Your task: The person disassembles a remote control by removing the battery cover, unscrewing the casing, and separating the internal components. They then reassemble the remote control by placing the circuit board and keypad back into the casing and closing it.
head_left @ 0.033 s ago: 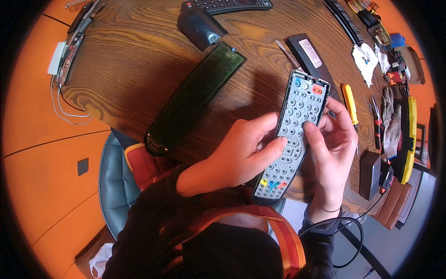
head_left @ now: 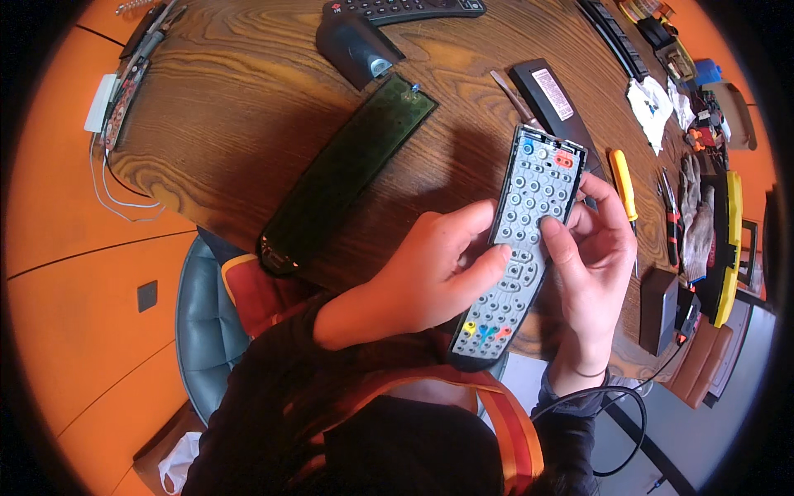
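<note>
A black remote control half-shell [head_left: 475, 360] is held tilted over the table's near edge. In it lies a grey rubber keypad [head_left: 517, 217] with rounded buttons, a few coloured blue, red and yellow. My left hand [head_left: 438, 269] grips its left side, thumb pressed on the keypad. At the right side, my right hand [head_left: 595, 248] holds on with its thumb on the buttons and its fingers behind the shell. A long green circuit board [head_left: 347, 174] lies to the left. Beyond the keypad rests another black remote shell piece [head_left: 546, 95], with a metal blade [head_left: 511, 95] alongside.
A whole black remote [head_left: 405, 10] and a curved black cover [head_left: 351, 51] lie at the back. To the right are a yellow-handled screwdriver [head_left: 622, 183], red-black pliers [head_left: 670, 223], work gloves [head_left: 697, 223] and a black box [head_left: 657, 310]. A cable [head_left: 641, 413] loops by my right forearm.
</note>
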